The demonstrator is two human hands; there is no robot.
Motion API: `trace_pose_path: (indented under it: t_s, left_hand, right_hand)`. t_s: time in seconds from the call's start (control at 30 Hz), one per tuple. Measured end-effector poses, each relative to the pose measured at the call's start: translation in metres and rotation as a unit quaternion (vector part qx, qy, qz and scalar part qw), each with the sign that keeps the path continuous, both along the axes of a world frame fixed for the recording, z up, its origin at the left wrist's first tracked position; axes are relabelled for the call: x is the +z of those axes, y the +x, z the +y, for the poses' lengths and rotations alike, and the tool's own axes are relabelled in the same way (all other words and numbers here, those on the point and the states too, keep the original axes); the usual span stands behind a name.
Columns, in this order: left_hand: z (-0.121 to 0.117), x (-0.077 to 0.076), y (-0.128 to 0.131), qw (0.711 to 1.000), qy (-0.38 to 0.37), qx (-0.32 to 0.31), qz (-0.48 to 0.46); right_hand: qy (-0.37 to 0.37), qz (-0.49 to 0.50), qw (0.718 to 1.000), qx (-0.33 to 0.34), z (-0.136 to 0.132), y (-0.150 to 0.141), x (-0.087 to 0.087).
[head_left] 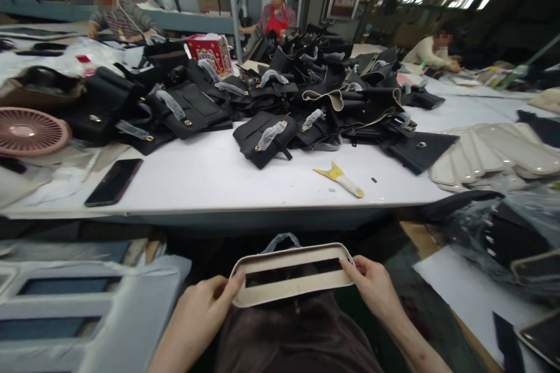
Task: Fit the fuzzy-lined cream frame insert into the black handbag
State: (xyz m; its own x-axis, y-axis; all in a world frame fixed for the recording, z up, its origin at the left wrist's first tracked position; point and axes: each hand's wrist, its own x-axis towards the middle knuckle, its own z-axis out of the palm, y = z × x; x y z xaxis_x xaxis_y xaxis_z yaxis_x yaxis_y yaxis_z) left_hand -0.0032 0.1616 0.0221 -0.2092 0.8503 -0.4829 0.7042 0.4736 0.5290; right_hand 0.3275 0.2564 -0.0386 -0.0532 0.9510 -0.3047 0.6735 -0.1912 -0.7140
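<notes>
I hold a cream-coloured oblong panel (292, 288) with a long slot cut through its middle, low over my lap. My left hand (206, 309) is closed on its left end, thumb on top. At the right end, my right hand (371, 284) pinches the panel. Dark fabric lies under the panel. Beyond it runs the front edge of a white table (210, 178).
A heap of black bags (280, 96) covers the table's middle. A phone (114, 182) lies front left by a pink fan (30, 131). A yellow scraper (339, 178), stacked cream panels (494, 154) and three other people at the far side are in view.
</notes>
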Motion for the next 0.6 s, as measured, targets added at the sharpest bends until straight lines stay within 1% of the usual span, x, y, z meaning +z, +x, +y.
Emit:
trace_pose_path:
  t_s: [0.1,0.13,0.2,0.33,0.47,0.53,0.6]
  left_hand:
    - [0.005,0.0,0.004,0.994,-0.008,-0.015,0.108]
    - [0.007,0.0,0.005,0.991,-0.013,-0.022,0.133]
    - [0.01,-0.001,0.006,0.988,-0.021,-0.033,0.149]
    - [0.01,-0.005,0.005,0.988,-0.025,-0.043,0.149]
    - [0.007,-0.006,0.005,0.988,-0.019,-0.05,0.147]
    - [0.004,-0.005,0.003,0.993,-0.011,-0.036,0.11]
    - [0.001,-0.006,-0.002,0.999,0.005,-0.021,0.041]
  right_hand:
    - [0.032,-0.009,0.999,0.011,0.0,0.0,0.0]
    - [0.05,-0.02,0.998,0.016,-0.001,-0.001,0.001]
    - [0.09,-0.05,0.994,0.03,-0.003,-0.005,0.006]
    - [0.145,-0.137,0.978,0.064,-0.004,-0.012,0.012]
    - [0.138,-0.169,0.973,0.08,-0.004,-0.013,0.014]
    - [0.131,-0.167,0.974,0.074,-0.005,-0.013,0.015]
    - [0.125,-0.166,0.976,0.061,-0.007,-0.013,0.016]
